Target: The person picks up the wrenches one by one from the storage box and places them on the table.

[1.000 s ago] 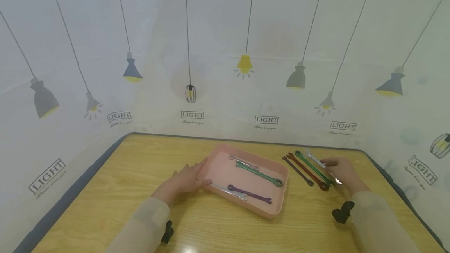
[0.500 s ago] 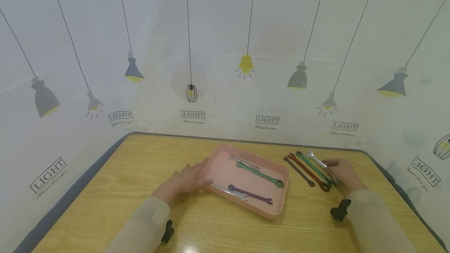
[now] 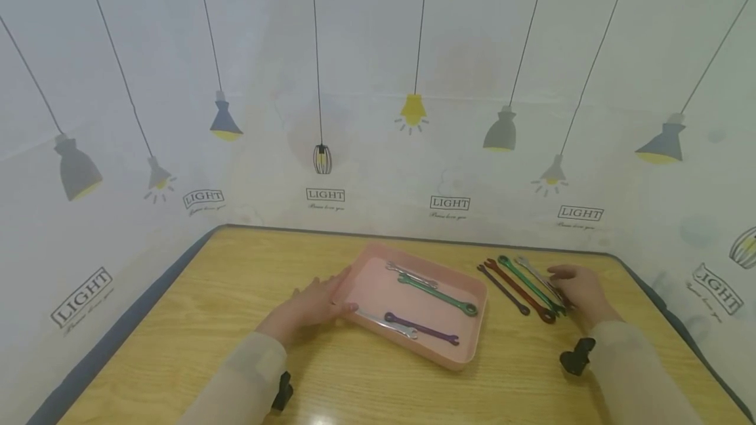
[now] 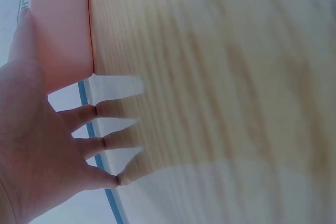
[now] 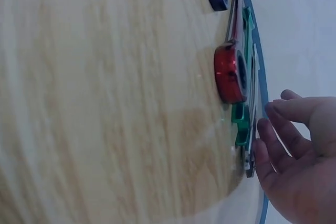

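Note:
In the head view, my left hand [image 3: 312,302] is at the left end of a pink tray [image 3: 371,284], thumb over its rim. The left wrist view shows the other fingers [image 4: 86,145] spread, their tips on the table. My right hand [image 3: 581,292] is beside a silver wrench [image 3: 534,274] lying on the table; in the right wrist view its fingers [image 5: 275,145] are loosely bent near the wrench's end, the thumb apart from it. Lined up left of it are a green wrench [image 3: 521,279], a red wrench [image 3: 515,286] and a small purple wrench [image 3: 502,288].
Inside the tray lie a small silver wrench [image 3: 410,275], a green wrench [image 3: 440,295], a purple wrench [image 3: 422,328] and another silver wrench [image 3: 386,324] along the near wall. The wooden table [image 3: 366,392] ends at a wall covering printed with lamps [image 3: 413,110].
The silver wrench, held by my right hand earlier, now lies flat beside the green one, and the fingers have loosened from it. My left hand and the tray stay in place.

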`<state>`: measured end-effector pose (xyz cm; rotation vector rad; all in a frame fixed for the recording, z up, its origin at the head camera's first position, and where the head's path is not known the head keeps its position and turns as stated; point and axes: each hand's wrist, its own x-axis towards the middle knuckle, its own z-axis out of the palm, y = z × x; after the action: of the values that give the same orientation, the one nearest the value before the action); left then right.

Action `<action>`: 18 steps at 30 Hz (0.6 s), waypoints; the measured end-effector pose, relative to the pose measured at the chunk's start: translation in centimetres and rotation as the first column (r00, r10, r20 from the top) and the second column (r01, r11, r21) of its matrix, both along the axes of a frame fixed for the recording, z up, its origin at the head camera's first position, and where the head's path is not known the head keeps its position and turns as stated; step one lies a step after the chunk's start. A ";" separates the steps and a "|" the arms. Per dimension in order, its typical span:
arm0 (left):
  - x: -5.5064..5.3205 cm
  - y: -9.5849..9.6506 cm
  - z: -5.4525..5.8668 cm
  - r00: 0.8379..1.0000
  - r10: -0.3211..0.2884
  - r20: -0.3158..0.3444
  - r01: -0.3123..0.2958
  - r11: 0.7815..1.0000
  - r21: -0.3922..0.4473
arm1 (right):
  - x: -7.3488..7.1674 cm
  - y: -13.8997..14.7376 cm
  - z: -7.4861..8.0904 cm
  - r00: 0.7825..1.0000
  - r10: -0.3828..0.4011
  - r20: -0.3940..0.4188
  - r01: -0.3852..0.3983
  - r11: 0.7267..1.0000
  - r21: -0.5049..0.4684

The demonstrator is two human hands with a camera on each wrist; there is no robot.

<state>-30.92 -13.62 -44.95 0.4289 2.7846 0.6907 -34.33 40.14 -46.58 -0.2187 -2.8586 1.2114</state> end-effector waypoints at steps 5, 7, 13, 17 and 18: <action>0.0 0.1 -0.1 1.000 0.006 -0.001 -0.006 1.000 -0.002 | 0.9 -0.6 0.9 0.999 0.036 -0.007 -0.036 0.999 -0.021; -0.1 0.1 -0.2 1.000 0.007 -0.001 -0.007 1.000 -0.004 | 1.2 -0.9 1.2 0.998 0.052 -0.023 -0.053 0.998 -0.028; 0.1 0.2 0.0 1.000 0.002 0.002 -0.002 1.000 0.003 | 2.0 -1.9 1.7 0.991 0.112 -0.074 -0.115 0.993 -0.030; 0.2 0.1 0.2 1.000 -0.001 0.005 0.001 1.000 0.009 | 2.4 -3.0 2.3 0.985 0.151 -0.080 -0.154 0.987 -0.044; 0.1 0.0 0.2 1.000 0.000 0.007 0.000 1.000 0.013 | 2.5 -3.3 2.4 0.985 0.157 -0.077 -0.161 0.986 -0.048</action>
<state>-30.77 -13.59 -44.77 0.4278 2.7752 0.7098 -31.85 36.81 -44.14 0.0536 -2.8288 1.2956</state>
